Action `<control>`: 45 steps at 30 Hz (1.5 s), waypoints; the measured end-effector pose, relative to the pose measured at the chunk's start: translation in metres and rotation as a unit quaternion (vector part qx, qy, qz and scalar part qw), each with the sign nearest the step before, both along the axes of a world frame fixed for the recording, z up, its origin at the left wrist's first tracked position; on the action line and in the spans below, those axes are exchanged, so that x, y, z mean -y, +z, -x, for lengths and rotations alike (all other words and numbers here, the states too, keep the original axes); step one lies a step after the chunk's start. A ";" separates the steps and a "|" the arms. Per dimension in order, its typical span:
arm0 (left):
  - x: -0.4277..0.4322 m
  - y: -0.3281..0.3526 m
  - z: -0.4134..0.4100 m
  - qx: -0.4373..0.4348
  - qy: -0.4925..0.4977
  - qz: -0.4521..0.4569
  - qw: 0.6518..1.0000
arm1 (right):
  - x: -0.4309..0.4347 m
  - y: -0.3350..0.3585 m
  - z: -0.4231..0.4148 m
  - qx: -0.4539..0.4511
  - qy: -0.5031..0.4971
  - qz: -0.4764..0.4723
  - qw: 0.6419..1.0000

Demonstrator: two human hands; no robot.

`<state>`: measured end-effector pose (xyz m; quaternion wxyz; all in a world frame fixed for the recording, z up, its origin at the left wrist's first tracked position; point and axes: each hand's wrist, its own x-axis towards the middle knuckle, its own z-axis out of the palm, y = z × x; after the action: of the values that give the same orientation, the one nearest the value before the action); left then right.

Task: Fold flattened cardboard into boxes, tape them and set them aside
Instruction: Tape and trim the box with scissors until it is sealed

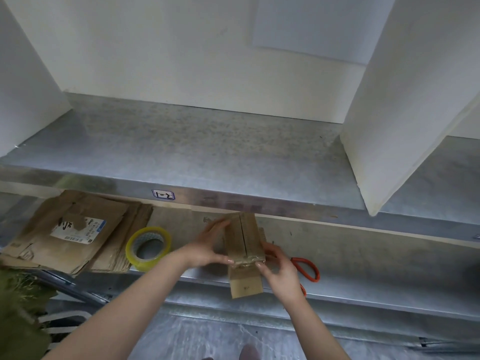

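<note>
A small brown cardboard box (244, 239) stands folded on the lower metal shelf (363, 255), its top flaps meeting along a centre seam. Shiny tape crosses its near edge. My left hand (207, 249) grips the box's left side, thumb on the near corner. My right hand (279, 272) pinches the near right corner, fingers on the taped edge. A roll of clear yellowish tape (148, 248) lies to the left of the box. A stack of flattened cardboard (70, 237) sits further left.
Orange-handled scissors (307, 268) lie just right of my right hand, partly hidden by it. A metal upper shelf (207, 152) overhangs the work area, with white boards (405, 100) standing on it. Green fabric (18, 307) is at the lower left.
</note>
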<state>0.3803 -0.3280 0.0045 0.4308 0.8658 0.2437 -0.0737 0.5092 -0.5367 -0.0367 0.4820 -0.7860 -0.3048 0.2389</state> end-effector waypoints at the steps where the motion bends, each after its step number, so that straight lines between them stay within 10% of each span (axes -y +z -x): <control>1: -0.006 0.003 -0.004 -0.008 -0.024 -0.016 1.000 | -0.001 0.001 -0.001 0.000 0.005 0.009 1.000; 12: -0.023 0.005 -0.014 0.049 -0.029 -0.025 0.998 | -0.014 0.010 0.025 0.095 -0.097 0.087 0.987; 17: -0.001 -0.013 0.008 0.088 0.091 -0.014 0.992 | -0.015 0.009 0.035 -0.046 -0.143 0.067 0.986; 33: 0.013 -0.012 0.038 0.063 0.090 -0.041 0.993 | -0.026 0.021 0.006 0.061 -0.063 0.086 0.992; 45: 0.078 -0.031 0.039 0.152 0.236 -0.006 0.960 | -0.019 0.010 0.034 -0.115 -0.092 0.001 0.989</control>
<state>0.3408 -0.4061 -0.0261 0.4629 0.7872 0.3730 0.1639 0.4749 -0.5178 -0.0264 0.5330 -0.7784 -0.1734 0.2827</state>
